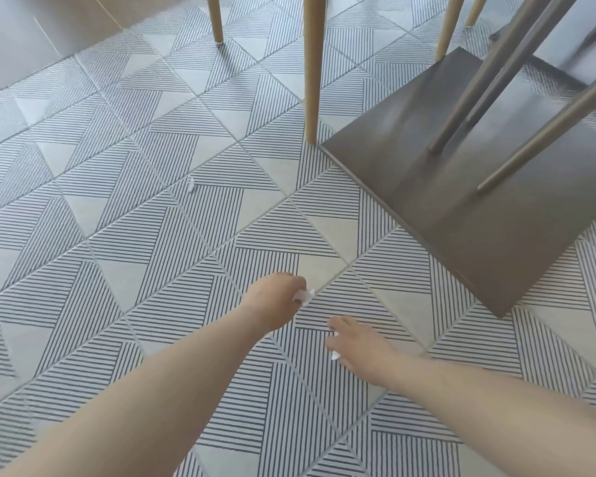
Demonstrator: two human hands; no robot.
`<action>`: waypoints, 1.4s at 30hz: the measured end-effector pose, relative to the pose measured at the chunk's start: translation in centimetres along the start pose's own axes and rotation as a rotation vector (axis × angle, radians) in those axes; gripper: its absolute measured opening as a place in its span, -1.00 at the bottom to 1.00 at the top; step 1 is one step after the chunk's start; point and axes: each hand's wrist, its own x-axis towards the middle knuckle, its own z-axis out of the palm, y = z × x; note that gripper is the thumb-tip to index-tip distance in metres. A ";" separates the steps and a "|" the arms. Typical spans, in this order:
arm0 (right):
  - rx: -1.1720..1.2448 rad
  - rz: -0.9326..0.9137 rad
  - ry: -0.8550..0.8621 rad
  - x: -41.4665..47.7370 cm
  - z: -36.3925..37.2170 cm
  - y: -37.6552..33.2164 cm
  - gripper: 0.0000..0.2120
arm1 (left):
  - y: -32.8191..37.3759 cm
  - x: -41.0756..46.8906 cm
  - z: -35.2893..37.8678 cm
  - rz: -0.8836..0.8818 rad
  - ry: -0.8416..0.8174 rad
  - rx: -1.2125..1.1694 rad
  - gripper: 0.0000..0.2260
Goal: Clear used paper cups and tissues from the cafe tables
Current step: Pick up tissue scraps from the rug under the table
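Observation:
I am looking down at a striped tile floor. My left hand [276, 299] reaches low over the tiles, its fingers closed on a small white tissue scrap [304, 297] that pokes out on the right side. My right hand [356, 346] is just to the right and nearer, also closed, with a tiny white tissue bit [334, 355] showing under the fingers. Another small white tissue scrap [190, 184] lies alone on the floor farther away, to the upper left of both hands. No paper cup is visible.
A grey square table base [496, 215] with slanted metal legs [468, 94] fills the right side. Wooden chair legs [312, 74] stand behind it, one close to the base's corner. A plain grey wall or panel [18, 39] is at the top left.

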 end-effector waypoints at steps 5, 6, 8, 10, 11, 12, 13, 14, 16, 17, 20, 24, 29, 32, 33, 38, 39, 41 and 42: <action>0.213 0.083 -0.013 0.3 -0.8 1.1 -0.76 | 0.4 0.0 -0.3 0.000 -0.001 0.005 -0.87; 0.255 0.115 0.005 0.4 -1.5 1.4 -0.78 | 0.5 -0.1 -0.4 0.007 -0.002 0.003 -0.88; 0.326 0.182 0.071 0.4 -3.6 2.3 -0.80 | 0.7 -0.1 -0.9 0.030 -0.003 -0.006 -0.89; 0.361 0.210 0.153 0.3 -6.7 3.2 -0.81 | 0.9 -0.1 -2.3 0.065 -0.005 -0.007 -0.90; 0.369 0.200 0.192 0.1 -8.6 3.7 -0.81 | 1.1 0.0 -3.3 0.085 0.000 -0.008 -0.91; 0.379 0.182 0.227 -0.1 -10.4 4.0 -0.81 | 1.3 0.0 -4.5 0.107 0.014 -0.014 -0.91; 0.392 0.163 0.261 -0.4 -12.3 4.1 -0.80 | 1.7 0.1 -5.8 0.127 0.040 -0.025 -0.90; 0.408 0.144 0.300 -0.7 -14.0 4.1 -0.80 | 2.2 0.3 -7.1 0.140 0.076 -0.042 -0.90; 0.452 0.098 0.407 -1.8 -16.8 3.9 -0.84 | 3.5 0.6 -9.9 0.128 0.162 -0.087 -0.92; 0.476 0.071 0.456 -2.4 -18.0 3.7 -0.85 | 4.2 0.8 -11.4 0.115 0.194 -0.109 -0.92; 0.544 0.027 0.540 -4.2 -21.0 3.7 -0.79 | 6.5 0.7 -15.3 0.120 0.227 -0.132 -0.91; 0.603 0.025 0.612 -5.3 -24.4 3.7 -0.59 | 9.1 0.1 -19.3 0.170 0.202 -0.125 -0.92; 0.493 0.028 0.709 -3.3 -26.6 3.0 -0.79 | 8.3 0.5 -21.4 0.308 0.162 -0.142 -0.87; 0.455 0.093 0.727 -0.9 -27.2 2.6 -0.87 | 4.1 0.7 -22.1 0.330 0.206 -0.182 -0.78; 0.445 0.105 0.720 0.1 -27.3 2.2 -0.88 | 2.1 0.6 -22.1 0.311 0.206 -0.185 -0.76; 0.429 0.154 0.672 7.0 -27.1 -1.2 -0.86 | -8.5 1.1 -22.0 0.236 0.102 -0.026 -0.77; 0.424 0.171 0.664 8.6 -26.9 -1.9 -0.87 | -10.1 1.4 -22.2 0.237 0.101 -0.016 -0.78; 0.410 0.210 0.654 11.9 -26.8 -3.3 -0.87 | -12.9 2.4 -22.8 0.254 0.120 -0.006 -0.78; 0.412 0.231 0.653 13.4 -26.9 -4.0 -0.87 | -14.1 2.9 -23.2 0.263 0.128 0.001 -0.78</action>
